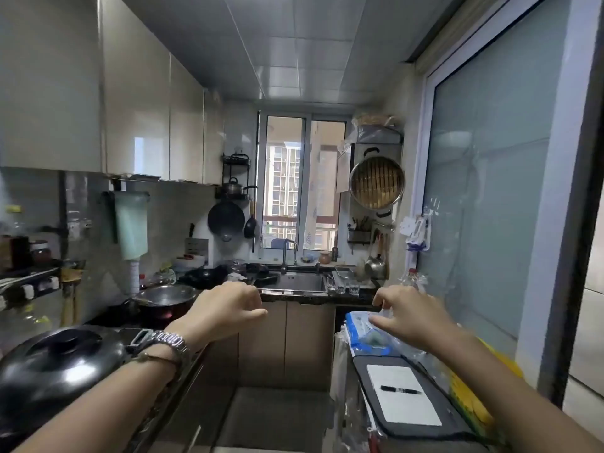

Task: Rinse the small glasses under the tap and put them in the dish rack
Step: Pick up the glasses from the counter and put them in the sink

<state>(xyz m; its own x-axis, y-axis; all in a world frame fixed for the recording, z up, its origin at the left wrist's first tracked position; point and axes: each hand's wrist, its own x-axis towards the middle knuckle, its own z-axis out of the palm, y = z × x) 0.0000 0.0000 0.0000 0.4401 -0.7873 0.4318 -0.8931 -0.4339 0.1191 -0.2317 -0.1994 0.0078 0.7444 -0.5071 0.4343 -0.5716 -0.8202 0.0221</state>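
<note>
Three small clear glasses (342,285) stand in a row on the dark counter, just right of the steel sink (302,282) at the far end of a narrow kitchen. A tall tap (288,253) rises behind the sink. A metal dish rack (345,274) sits behind the glasses. My left hand (228,310) and my right hand (407,313) are raised in front of me, far short of the sink. Both have loosely curled fingers and hold nothing. A metal watch is on my left wrist.
A black lidded pot (55,361) and a steel bowl (166,297) sit on the left counter. On the right, a blue-and-white packet (362,331) and a notepad with a pen (402,392) lie on a grey surface. Floor runs down the middle toward the sink cabinet.
</note>
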